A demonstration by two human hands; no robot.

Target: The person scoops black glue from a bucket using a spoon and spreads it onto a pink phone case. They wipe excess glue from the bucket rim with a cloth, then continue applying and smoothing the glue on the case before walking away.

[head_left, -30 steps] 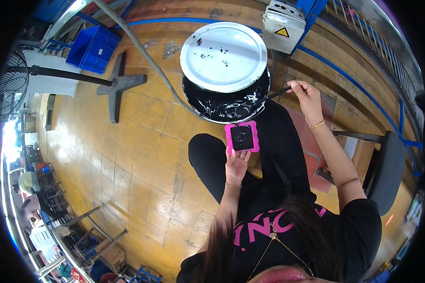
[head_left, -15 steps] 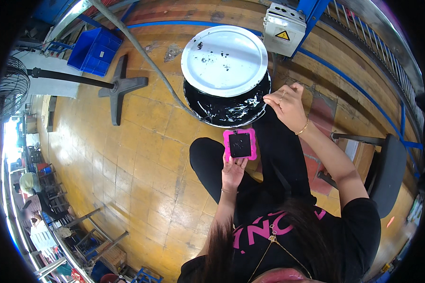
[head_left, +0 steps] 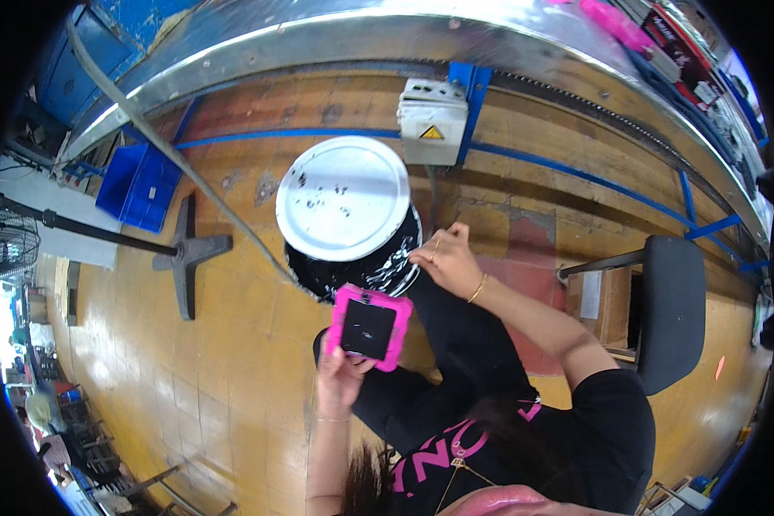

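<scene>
One warning triangle (head_left: 432,132) labels a box (head_left: 443,153) as left grip (head_left: 340,380) clasps pink-rimmed panel (head_left: 370,327), hold of right grip (head_left: 451,261) unclear.

A glossy floor of square yellow tiles (head_left: 224,370) spread around me, running beneath a long silver metal worktable (head_left: 301,47) on a blue metal frame (head_left: 477,90). A pale grey electrical box (head_left: 433,125) adjoined the frame; a blue plastic crate (head_left: 142,189) stood left, a black padded chair (head_left: 675,314) right, while white light (head_left: 3,335) glared far left.
</scene>
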